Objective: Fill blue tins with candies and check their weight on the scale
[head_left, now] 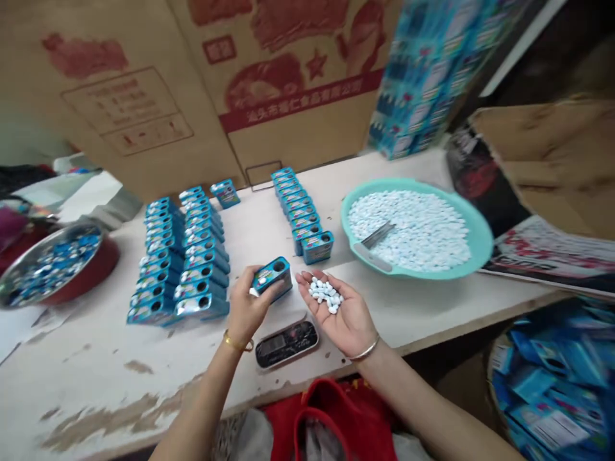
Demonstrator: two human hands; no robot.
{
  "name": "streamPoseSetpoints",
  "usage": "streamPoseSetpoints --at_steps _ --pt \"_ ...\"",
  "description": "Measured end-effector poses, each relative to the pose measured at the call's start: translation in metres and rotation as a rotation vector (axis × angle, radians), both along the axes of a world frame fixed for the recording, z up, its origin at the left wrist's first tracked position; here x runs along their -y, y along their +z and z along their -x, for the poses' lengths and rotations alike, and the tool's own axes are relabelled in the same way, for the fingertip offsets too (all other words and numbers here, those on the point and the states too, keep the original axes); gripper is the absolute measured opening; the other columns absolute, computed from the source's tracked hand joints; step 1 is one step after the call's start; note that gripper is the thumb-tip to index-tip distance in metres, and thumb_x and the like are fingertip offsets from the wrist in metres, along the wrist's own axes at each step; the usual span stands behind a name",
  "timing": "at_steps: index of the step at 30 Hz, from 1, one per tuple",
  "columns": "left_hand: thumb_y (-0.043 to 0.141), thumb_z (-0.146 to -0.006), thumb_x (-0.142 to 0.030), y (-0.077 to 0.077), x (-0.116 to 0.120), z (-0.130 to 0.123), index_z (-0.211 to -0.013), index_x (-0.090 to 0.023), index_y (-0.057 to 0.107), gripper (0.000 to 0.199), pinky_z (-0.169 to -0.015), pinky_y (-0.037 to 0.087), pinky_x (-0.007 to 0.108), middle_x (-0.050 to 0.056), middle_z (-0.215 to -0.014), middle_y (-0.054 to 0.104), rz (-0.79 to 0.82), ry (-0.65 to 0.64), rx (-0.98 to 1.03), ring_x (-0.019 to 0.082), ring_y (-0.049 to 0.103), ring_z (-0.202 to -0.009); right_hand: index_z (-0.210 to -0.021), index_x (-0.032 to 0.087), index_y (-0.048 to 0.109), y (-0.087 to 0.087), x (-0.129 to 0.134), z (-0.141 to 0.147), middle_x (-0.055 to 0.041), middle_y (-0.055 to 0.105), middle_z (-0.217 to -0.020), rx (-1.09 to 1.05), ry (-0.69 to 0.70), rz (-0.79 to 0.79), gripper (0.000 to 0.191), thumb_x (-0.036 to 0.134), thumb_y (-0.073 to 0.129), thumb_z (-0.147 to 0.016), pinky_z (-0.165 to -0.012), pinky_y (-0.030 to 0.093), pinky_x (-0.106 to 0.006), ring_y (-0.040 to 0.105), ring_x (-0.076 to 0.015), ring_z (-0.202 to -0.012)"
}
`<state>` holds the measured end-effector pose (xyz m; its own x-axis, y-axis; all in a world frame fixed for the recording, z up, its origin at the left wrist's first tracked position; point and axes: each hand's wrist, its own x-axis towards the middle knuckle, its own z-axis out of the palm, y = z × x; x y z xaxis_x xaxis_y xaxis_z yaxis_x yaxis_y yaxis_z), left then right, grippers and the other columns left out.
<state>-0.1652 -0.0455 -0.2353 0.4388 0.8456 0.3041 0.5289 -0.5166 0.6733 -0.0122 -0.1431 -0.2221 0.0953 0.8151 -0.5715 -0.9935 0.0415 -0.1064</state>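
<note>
So, the teal basin (482, 246) is pretty much loaded with small white pieces (418, 230), and a metal scoop (378, 235) is left half-sunk in them near the front rim. Over on the far left, a red bowl (106, 259) is heaped with tiny blue-and-silver bits, too blurred to be made out properly.

As for the hands: a blue box (275, 275) is gripped between thumb and fingers by the left hand (247, 301), held over the desk (254, 224) with its top tipped toward the camera. The right hand (348, 320) is held palm up, opened out and slightly cupped, and a little pile of white pellets (327, 294) is carried in it, right beside the box. Both wrists are ringed by bangles.

A dark handheld device (287, 344) is parked just below the hands. Two long rows of blue boxes (180, 269) are lined up to the left, and a shorter row (295, 205) is set between the hands and the cardboard cartons (298, 77), which wall off the back. Flat blue packs (552, 390) are piled at lower right.
</note>
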Motion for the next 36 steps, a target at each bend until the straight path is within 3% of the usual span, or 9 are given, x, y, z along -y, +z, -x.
streamPoseSetpoints --at_steps 3,7,9,11,16,22,29,32,36 --pt "0.065 -0.077 -0.042 0.038 -0.017 -0.052 -0.096 -0.018 0.054 0.032 -0.068 0.040 0.028 0.001 -0.084 0.061 -0.258 -0.084 -0.036 0.016 0.055 -0.075 -0.086 0.009 0.064 0.014 -0.018 -0.037 -0.0122 0.072 -0.090 0.065 -0.182 -0.085 0.026 0.019 0.039 -0.090 -0.086 0.055 -0.033 0.067 -0.0202 -0.099" --pt "0.060 -0.081 -0.030 0.076 -0.030 -0.141 -0.086 -0.018 0.055 0.014 -0.069 0.032 0.034 0.005 -0.085 0.060 -0.838 -0.315 -0.256 0.021 0.051 -0.080 -0.084 0.012 0.063 0.019 -0.042 -0.094 -0.0068 0.070 -0.075 0.143 -0.458 -0.079 0.024 0.022 0.043 -0.089 -0.072 0.058 -0.029 0.068 -0.0146 -0.074" --pt "0.051 -0.086 -0.021 0.076 -0.032 -0.179 -0.081 -0.019 0.055 0.006 -0.069 0.029 0.034 0.004 -0.080 0.059 -1.067 -0.449 -0.315 0.020 0.049 -0.076 -0.082 0.015 0.063 0.015 -0.052 -0.119 -0.0015 0.068 -0.066 0.132 -0.551 -0.051 0.021 0.022 0.044 -0.087 -0.060 0.057 -0.024 0.065 -0.0116 -0.061" --pt "0.046 -0.088 -0.016 0.066 -0.033 -0.207 -0.079 -0.020 0.055 0.013 -0.069 0.027 0.035 0.002 -0.076 0.058 -1.206 -0.528 -0.302 0.018 0.047 -0.071 -0.081 0.017 0.062 0.009 -0.059 -0.140 0.0012 0.066 -0.062 0.110 -0.615 -0.046 0.018 0.021 0.045 -0.085 -0.053 0.054 -0.021 0.062 -0.0104 -0.055" --pt "0.047 -0.087 -0.014 0.042 -0.040 -0.237 -0.084 -0.021 0.058 0.013 -0.076 0.026 0.036 0.002 -0.076 0.059 -1.286 -0.527 -0.226 0.018 0.046 -0.072 -0.079 0.018 0.062 -0.002 -0.067 -0.167 0.0021 0.067 -0.062 0.053 -0.686 -0.073 0.008 0.019 0.054 -0.078 -0.054 0.054 -0.021 0.064 -0.0108 -0.056" --pt "0.053 -0.081 -0.016 0.036 -0.044 -0.241 -0.084 -0.021 0.058 0.008 -0.075 0.026 0.037 0.002 -0.077 0.059 -1.209 -0.511 -0.281 0.019 0.046 -0.074 -0.071 0.016 0.060 -0.006 -0.074 -0.167 -0.0004 0.068 -0.065 0.003 -0.658 -0.125 0.006 0.016 0.056 -0.076 -0.056 0.055 -0.019 0.064 -0.0108 -0.059" --pt "0.064 -0.075 -0.032 0.030 -0.039 -0.228 -0.088 -0.018 0.054 0.022 -0.079 0.032 0.036 0.003 -0.083 0.056 -0.618 -0.322 -0.078 0.021 0.051 -0.082 -0.078 0.017 0.061 -0.001 -0.065 -0.164 0.0000 0.068 -0.068 0.047 -0.691 -0.097 0.016 0.016 0.045 -0.084 -0.063 0.057 -0.022 0.067 -0.0108 -0.068" --pt "0.067 -0.074 -0.038 0.034 -0.037 -0.197 -0.090 -0.019 0.052 0.030 -0.078 0.038 0.032 0.000 -0.084 0.055 -0.316 -0.273 0.107 0.017 0.053 -0.081 -0.078 0.015 0.061 0.004 -0.044 -0.154 -0.0052 0.070 -0.075 0.044 -0.625 -0.076 0.022 0.018 0.041 -0.087 -0.074 0.058 -0.029 0.068 -0.0144 -0.081" --pt "0.070 -0.071 -0.041 0.040 -0.032 -0.118 -0.099 -0.020 0.052 0.039 -0.070 0.044 0.025 0.000 -0.088 0.057 -0.002 -0.283 0.149 0.014 0.054 -0.077 -0.087 0.012 0.063 0.008 -0.011 -0.125 -0.0114 0.071 -0.087 0.048 -0.511 -0.099 0.023 0.020 0.042 -0.088 -0.084 0.057 -0.034 0.065 -0.0195 -0.101"
